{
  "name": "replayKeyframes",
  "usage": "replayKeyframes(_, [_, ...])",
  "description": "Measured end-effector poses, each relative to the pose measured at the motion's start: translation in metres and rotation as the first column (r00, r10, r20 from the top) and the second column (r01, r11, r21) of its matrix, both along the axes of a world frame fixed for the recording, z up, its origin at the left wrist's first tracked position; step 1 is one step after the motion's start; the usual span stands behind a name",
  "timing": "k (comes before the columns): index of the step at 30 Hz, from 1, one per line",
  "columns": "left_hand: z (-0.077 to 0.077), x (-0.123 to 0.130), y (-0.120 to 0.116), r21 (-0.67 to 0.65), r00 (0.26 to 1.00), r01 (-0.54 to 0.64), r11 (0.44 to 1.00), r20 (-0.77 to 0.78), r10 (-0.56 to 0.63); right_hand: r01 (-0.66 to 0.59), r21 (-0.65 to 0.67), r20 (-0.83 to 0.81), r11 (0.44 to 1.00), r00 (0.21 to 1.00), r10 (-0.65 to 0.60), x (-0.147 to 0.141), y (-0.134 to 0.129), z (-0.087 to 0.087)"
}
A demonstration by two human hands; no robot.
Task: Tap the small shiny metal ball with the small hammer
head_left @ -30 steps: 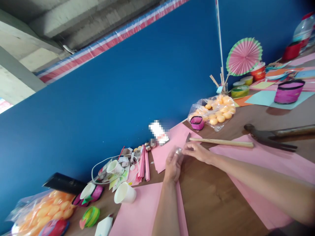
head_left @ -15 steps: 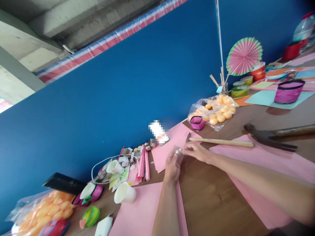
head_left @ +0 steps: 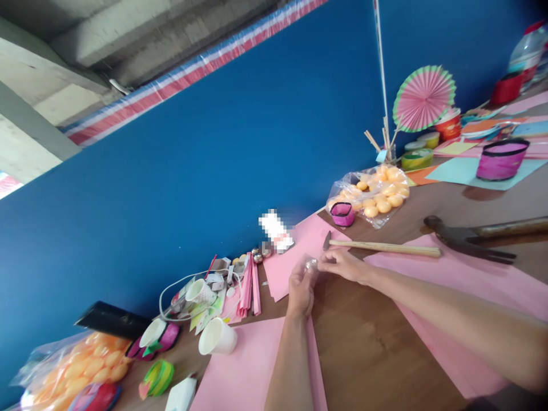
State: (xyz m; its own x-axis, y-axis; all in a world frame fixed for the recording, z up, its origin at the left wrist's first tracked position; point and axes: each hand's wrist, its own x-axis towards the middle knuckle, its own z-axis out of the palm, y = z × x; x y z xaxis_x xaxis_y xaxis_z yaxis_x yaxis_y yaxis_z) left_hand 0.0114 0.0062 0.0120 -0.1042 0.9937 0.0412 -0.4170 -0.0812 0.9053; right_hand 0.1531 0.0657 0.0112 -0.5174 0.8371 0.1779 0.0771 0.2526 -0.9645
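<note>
My left hand [head_left: 302, 291] is closed round a small shiny silver ball [head_left: 311, 264], which shows at its fingertips. From the right, my right hand [head_left: 342, 265] brings thumb and fingers together in a pinch at the ball's edge. Whether those fingertips grip the ball or some tiny piece on it is too small to tell. Beyond the right hand lies a small hammer [head_left: 385, 248] with a pale wooden handle. A larger claw hammer [head_left: 456, 238] rests farther right, partly over pink paper [head_left: 454, 308].
A white cup [head_left: 217, 337] stands on pink paper at the left. Behind are a pixelated white object [head_left: 277, 231], paper strips [head_left: 250, 285] and silver balls [head_left: 257, 255]. Bags of orange balls [head_left: 387, 191] lie at both sides, and a pink folded fan [head_left: 423, 100] stands at the back.
The left hand has turned or shifted slightly, and more of the silver ball shows at its fingertips. The right hand has hardly moved.
</note>
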Motion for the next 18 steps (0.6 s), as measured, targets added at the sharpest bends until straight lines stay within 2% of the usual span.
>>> replayKeyframes(11, [0.0014,0.0024,-0.0006,-0.005,0.999,-0.017,1.0,-0.027,0.017,0.019,-0.1,-0.094,0.995,0.995,-0.029,-0.0012,0.0033,-0.0089])
replayKeyframes(18, [0.0002,0.0025,0.0003,-0.034,0.999,-0.032,0.999,-0.008,0.031,0.01,-0.142,-0.131,0.99,0.991,-0.029,-0.0032,0.003,-0.0084])
